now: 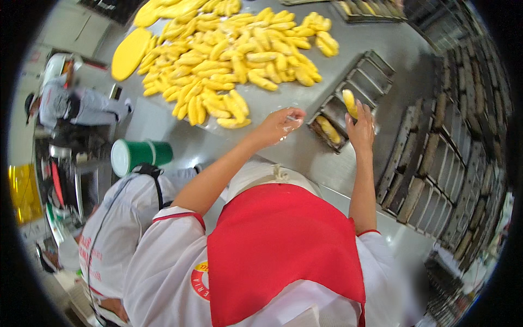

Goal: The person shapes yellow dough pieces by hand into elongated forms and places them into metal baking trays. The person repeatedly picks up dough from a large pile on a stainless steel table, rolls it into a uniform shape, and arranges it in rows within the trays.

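Observation:
My right hand [360,126] holds a yellow dough roll [349,103] by its lower end, above a strap of joined metal loaf pans [365,83] on the steel table. Another yellow roll [328,129] lies in the pan compartment nearest me; the far compartments hold no roll. My left hand [288,122] is just left of the pans, its fingers bent and smeared with something shiny; whether something small is between them is unclear. Beyond my left hand a large pile of yellow dough rolls [229,61] covers much of the table, with a flat yellow dough piece [130,54] at its left edge.
Stacks of metal loaf pans [433,163] stand at the right. Another filled pan strap [369,10] lies at the table's far edge. On the left are a green bucket [151,154], a co-worker in white [118,229] close by, and another person [77,102] farther off.

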The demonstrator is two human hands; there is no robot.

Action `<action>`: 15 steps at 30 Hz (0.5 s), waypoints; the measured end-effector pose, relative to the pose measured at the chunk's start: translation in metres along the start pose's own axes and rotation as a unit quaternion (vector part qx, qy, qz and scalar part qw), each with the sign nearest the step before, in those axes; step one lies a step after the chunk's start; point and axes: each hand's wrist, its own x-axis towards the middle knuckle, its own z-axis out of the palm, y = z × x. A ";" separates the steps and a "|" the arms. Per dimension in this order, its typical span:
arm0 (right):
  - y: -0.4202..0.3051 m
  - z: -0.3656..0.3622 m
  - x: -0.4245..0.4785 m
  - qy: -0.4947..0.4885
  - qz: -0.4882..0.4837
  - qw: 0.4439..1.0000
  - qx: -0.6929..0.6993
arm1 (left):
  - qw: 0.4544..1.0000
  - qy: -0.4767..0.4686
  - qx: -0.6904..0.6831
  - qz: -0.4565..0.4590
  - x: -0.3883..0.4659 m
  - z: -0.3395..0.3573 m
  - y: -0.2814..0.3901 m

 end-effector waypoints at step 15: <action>-0.225 0.269 -0.001 -0.458 0.085 0.839 0.281 | 0.874 0.470 -0.028 -0.122 0.033 -0.103 -0.178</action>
